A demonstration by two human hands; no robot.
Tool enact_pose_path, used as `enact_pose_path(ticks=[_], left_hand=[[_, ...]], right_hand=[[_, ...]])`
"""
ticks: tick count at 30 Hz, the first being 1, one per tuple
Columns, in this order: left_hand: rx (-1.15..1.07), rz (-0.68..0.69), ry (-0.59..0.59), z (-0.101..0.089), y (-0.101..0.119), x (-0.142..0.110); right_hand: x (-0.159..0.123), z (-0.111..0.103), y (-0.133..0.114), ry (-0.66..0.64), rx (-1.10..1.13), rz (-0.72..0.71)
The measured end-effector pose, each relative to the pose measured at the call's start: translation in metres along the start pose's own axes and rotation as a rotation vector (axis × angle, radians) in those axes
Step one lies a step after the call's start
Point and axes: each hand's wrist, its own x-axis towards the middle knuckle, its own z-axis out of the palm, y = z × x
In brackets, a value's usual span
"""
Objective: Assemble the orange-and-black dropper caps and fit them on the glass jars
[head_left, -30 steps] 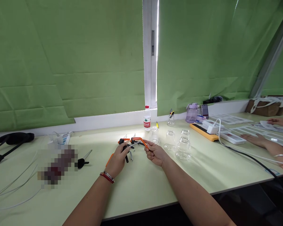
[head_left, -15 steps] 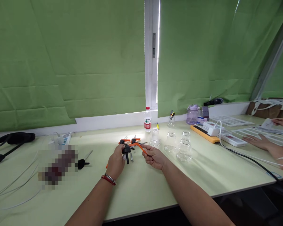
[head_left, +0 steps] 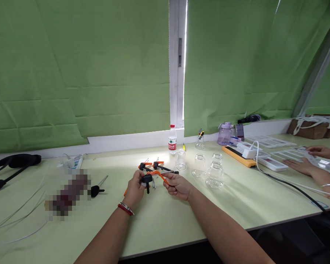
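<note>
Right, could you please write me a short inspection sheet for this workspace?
Surface: pale green table, front edge in view.
Job's things: black piece, orange bar (whether joined is unclear); similar black-and-orange pieces lie beyond.
Clutter: clear glasses, red-capped bottle.
Hands: left hand holds the black piece, right hand pinches the orange bar.
Cables: white cable and black cable cross the right side; more lie left.
Surroundings: green curtains behind; a co-worker's hands at right.

Green blinds [head_left: 121, 73] behind pale table [head_left: 159, 223]
</note>
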Motion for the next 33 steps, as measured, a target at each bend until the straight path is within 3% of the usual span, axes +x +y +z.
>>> enact_pose_path(ticks=[3, 8, 11, 19, 24, 30, 33], left_hand=[[-0.001, 0.008, 0.026, 0.000, 0.000, 0.000], [0.307, 0.154, 0.059, -0.004, -0.003, 0.000], [0.366, 0.181, 0.042, -0.003, -0.005, -0.001], [-0.098, -0.055, -0.164, 0.003, 0.014, -0.005], [-0.195, -0.088, -0.252, -0.001, 0.016, -0.005], [-0.483, -0.165, -0.357, -0.007, 0.014, -0.005], [-0.545, -0.194, -0.362, -0.007, 0.018, -0.007]], right_hand=[[-0.001, 0.000, -0.001, -0.017, -0.031, 0.003], [-0.004, 0.004, -0.003, -0.052, -0.119, 0.018], [-0.004, 0.006, -0.003, -0.037, -0.145, 0.019], [-0.002, 0.004, 0.001, 0.031, -0.213, 0.039], [0.000, 0.002, 0.003, 0.022, -0.243, 0.014], [0.001, -0.002, 0.004, 0.049, -0.298, 0.002], [0.002, -0.002, 0.005, 0.066, -0.292, 0.011]])
